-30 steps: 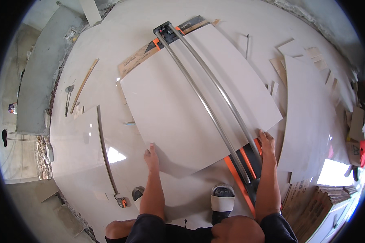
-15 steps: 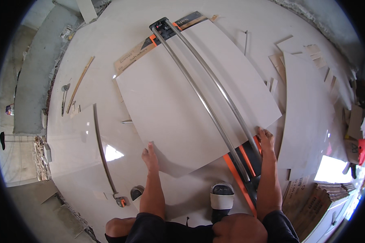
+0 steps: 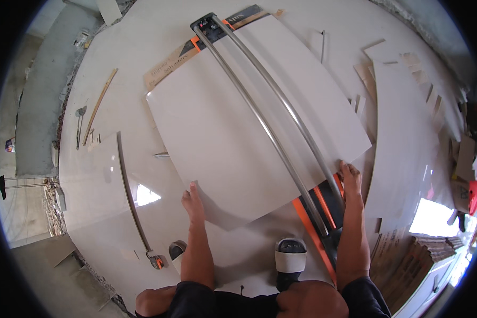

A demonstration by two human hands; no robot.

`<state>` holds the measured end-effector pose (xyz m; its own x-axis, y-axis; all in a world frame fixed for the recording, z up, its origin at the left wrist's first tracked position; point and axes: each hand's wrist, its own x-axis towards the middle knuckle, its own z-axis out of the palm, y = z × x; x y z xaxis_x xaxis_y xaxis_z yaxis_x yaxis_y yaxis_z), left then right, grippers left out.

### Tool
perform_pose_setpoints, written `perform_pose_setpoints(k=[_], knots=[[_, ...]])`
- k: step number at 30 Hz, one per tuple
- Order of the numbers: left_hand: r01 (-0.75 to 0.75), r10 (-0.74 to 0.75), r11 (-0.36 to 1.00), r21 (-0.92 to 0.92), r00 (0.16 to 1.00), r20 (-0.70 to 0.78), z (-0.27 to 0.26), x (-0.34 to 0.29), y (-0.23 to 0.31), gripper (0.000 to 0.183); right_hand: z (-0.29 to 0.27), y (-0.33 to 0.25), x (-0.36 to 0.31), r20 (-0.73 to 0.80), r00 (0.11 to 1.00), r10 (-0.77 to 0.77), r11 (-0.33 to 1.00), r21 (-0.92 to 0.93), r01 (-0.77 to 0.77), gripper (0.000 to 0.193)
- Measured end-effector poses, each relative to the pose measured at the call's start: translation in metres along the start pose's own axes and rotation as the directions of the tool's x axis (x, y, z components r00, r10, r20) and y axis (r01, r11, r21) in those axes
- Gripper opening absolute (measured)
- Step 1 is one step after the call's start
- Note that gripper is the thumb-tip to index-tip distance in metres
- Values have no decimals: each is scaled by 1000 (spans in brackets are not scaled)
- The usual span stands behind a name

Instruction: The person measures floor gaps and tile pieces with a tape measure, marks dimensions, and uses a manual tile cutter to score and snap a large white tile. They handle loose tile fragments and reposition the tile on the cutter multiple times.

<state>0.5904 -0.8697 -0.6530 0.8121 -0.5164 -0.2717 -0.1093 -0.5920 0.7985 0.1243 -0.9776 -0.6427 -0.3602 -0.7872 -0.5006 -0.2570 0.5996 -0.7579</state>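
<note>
A large pale tile (image 3: 212, 127) lies on a manual tile cutter, beneath its two long metal rails (image 3: 267, 85). The cutter's black-and-orange base (image 3: 323, 206) shows at the near right, and its black end block (image 3: 205, 26) is at the far end. My left hand (image 3: 193, 201) is closed on the tile's near left edge, thumb on top and fingers out of sight underneath. At the near right edge, just outside the rails, my right hand (image 3: 351, 177) grips the tile too, its fingers partly hidden.
Flattened cardboard (image 3: 167, 69) lies under the far side. On the left are a wooden strip (image 3: 100, 106) and a tape measure (image 3: 156, 261) by another large tile (image 3: 93, 196). Tile offcuts (image 3: 365, 79) and a long tile (image 3: 397, 143) lie right, near stacked boxes (image 3: 418, 265). My sandaled feet are close by.
The view has shifted slightly. Both hands keep their hold on the tile, and its position on the cutter looks much the same.
</note>
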Motion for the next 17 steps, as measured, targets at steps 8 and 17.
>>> perform_pose_setpoints(k=[8, 17], knots=[[73, -69, 995, -73, 996, 63, -4, 4, -2, 49, 1, -5, -6, 32, 999, 25, 987, 157, -30, 40], [277, -229, 950, -145, 932, 280, -19, -8, -1, 76, 0, 9, 3, 8, 1000, 14, 991, 135, -15, 46]])
